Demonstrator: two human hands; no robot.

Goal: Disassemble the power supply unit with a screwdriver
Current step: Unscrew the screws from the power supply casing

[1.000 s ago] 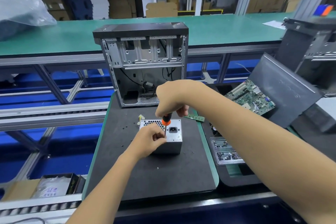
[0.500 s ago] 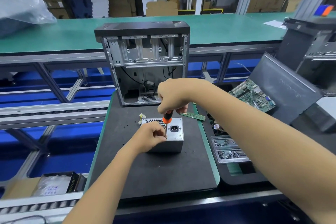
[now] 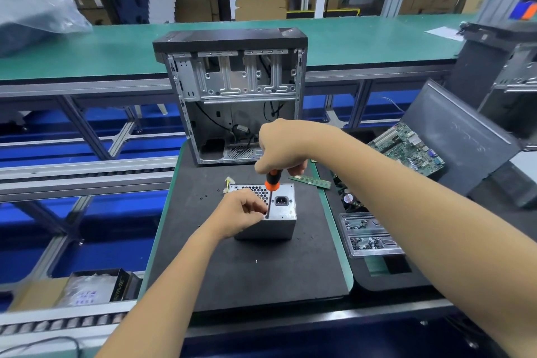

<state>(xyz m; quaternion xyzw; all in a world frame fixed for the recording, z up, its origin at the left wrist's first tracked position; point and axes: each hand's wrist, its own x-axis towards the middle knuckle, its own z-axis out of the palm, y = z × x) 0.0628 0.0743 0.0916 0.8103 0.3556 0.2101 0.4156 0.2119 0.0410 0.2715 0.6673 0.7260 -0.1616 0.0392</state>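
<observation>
On the black mat (image 3: 247, 276), left hand (image 3: 242, 212) steadies the power supply (image 3: 273, 218); right hand (image 3: 280, 148) fingers grip the screwdriver (image 3: 271, 186) upright.

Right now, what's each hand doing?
Left hand: fingers curled, steadying the power supply unit beside the screwdriver tip.
Right hand: gripping the screwdriver handle.

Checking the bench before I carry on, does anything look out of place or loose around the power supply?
Small dark specks, likely loose screws, lie scattered on the black mat left of the power supply, and a memory stick lies loose at the mat's edge.
</observation>
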